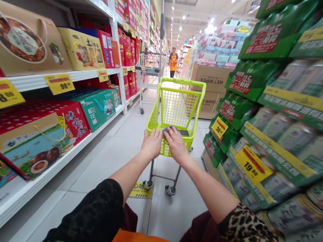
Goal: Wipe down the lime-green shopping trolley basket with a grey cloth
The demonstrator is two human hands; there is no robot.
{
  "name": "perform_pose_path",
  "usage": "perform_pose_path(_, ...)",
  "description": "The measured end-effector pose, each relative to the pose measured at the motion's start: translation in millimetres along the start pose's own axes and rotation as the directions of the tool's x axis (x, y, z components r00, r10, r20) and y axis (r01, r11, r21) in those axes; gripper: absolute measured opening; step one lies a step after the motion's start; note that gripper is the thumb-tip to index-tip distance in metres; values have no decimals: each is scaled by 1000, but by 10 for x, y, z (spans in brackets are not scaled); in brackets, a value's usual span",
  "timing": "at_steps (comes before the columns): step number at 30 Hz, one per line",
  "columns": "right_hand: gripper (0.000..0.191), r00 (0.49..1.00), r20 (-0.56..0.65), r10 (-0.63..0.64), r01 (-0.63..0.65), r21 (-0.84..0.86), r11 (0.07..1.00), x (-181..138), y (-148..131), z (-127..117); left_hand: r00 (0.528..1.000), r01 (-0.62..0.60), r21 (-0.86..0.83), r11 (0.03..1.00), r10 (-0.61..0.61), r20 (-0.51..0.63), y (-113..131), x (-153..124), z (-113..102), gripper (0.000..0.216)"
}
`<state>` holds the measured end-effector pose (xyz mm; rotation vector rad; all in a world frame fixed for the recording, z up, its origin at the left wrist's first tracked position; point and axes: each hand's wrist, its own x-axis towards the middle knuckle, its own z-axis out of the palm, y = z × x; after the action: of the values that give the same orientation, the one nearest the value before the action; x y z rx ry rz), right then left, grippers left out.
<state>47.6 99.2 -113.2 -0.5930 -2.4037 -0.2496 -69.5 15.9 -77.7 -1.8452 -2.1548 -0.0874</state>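
A small lime-green shopping cart stands in the aisle straight ahead, its basket showing nothing inside. My left hand is closed over the cart's near handle bar. Beside it, my right hand grips the same bar next to a dark grey handle pad. Both arms reach forward from leopard-print sleeves.
White shelves of boxed gift sets with yellow price tags line the left. Stacked green canned-drink packs crowd the right. A metal cart and a person in an orange apron stand further down the aisle, near cartons marked WET WIPES.
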Motion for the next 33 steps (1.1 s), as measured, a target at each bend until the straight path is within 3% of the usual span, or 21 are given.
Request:
perform_pose_path(4, 43, 999, -8, -41, 41, -35, 999, -238, 217, -166, 997, -54, 1, 999, 54, -53, 89, -80, -30, 52)
perform_pose_path(11, 50, 995, -53, 80, -82, -43, 996, -488, 540, -329, 998, -50, -45, 998, 49, -38, 432, -149, -195, 50)
perform_pose_path(20, 53, 989, -35, 142, -144, -75, 987, -611, 689, -418, 995, -89, -39, 995, 87, -56, 695, -211, -306, 45)
perform_pose_path(26, 53, 977, -36, 208, -211, -100, 972, -622, 913, -415, 991, -132, -60, 989, 130, -37, 548, -189, -332, 40)
perform_pose_path(29, 50, 965, -94, 244, -252, -83, 964, -596, 1041, -364, 980, -198, -54, 979, 198, -13, 396, -199, -299, 50)
perform_pose_path(33, 51, 965, -96, 246, -252, -51, 966, -498, 897, -282, 977, -198, -28, 980, 199, 70, 391, -207, -247, 63)
